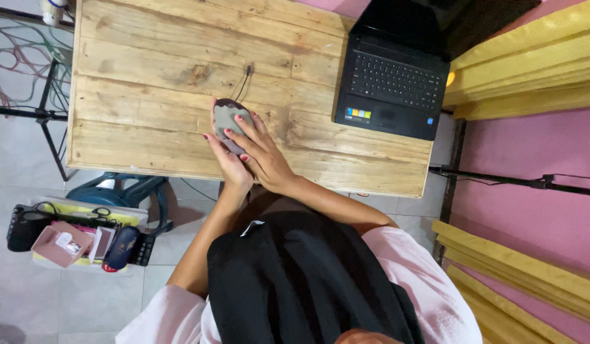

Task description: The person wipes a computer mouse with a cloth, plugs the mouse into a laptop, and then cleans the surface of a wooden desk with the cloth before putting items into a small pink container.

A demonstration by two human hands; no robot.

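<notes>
On the floor at left: one pink box (58, 245) and one dark case (121, 247). At the centre of one wooden table (148, 83), one grey computer mouse (230, 121) with its cable (244, 79). The left hand (226, 159) and right hand (263, 153), pressed together, both clasp the mouse. At right: one open black laptop (393, 83).

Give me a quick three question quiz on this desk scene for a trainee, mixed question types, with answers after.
1. True or false: both hands touch the grey rounded computer mouse.
2. Which stands on the pale wooden plank table? A) open black laptop B) kettle C) printer
3. Fill in: the thin black cable runs from the mouse toward the table's ____ edge.

Key: 1 true, left hand and right hand; 2 A; 3 far.
</notes>
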